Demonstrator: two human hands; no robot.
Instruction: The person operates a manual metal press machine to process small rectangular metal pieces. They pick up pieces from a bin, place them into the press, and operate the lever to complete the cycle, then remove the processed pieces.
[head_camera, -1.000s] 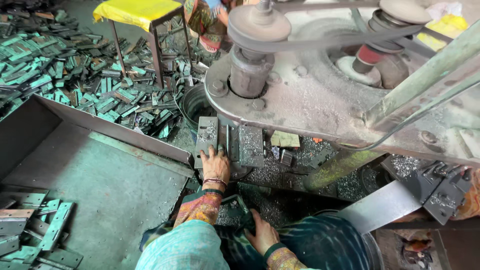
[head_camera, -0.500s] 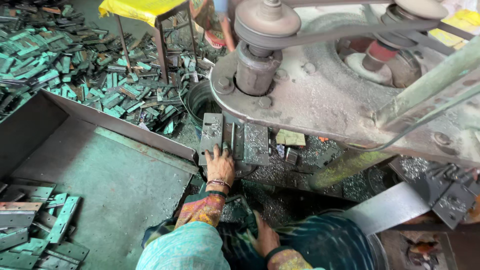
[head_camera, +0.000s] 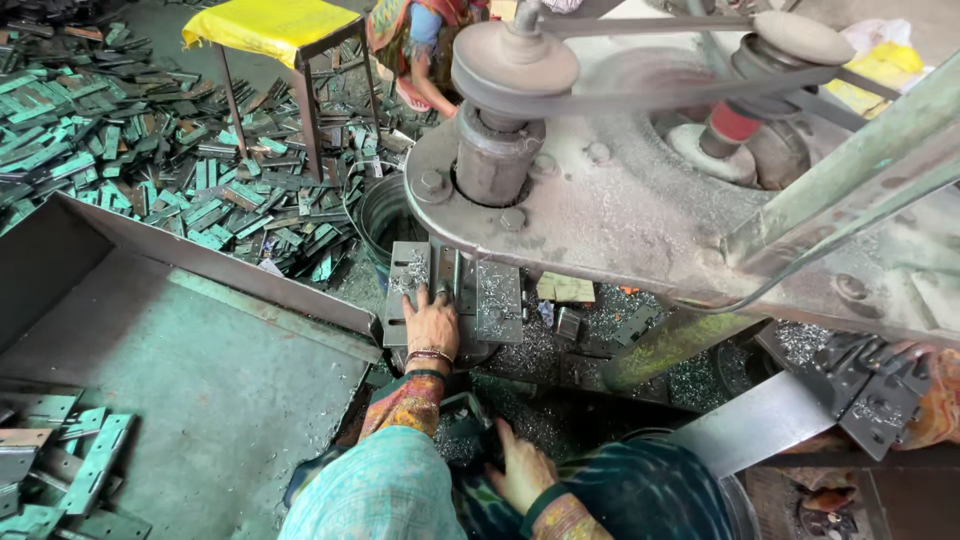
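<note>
Pressing left hand (head_camera: 432, 325), fingers together, flat on grey metal plate (head_camera: 408, 290) under machine (head_camera: 600, 200); resting right hand (head_camera: 520, 470), fingers apart, on lap.

Grey slotted metal plate (head_camera: 408, 295), flat under the press, shavings-strewn

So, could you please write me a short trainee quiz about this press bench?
1. True or false: the left hand rests on the metal plate under the machine.
2. Which hand is low, near the lap? A) left B) right
3. What colour is the stool's top?

Key: 1 true. 2 B; the right hand is near the lap. 3 yellow.
</note>
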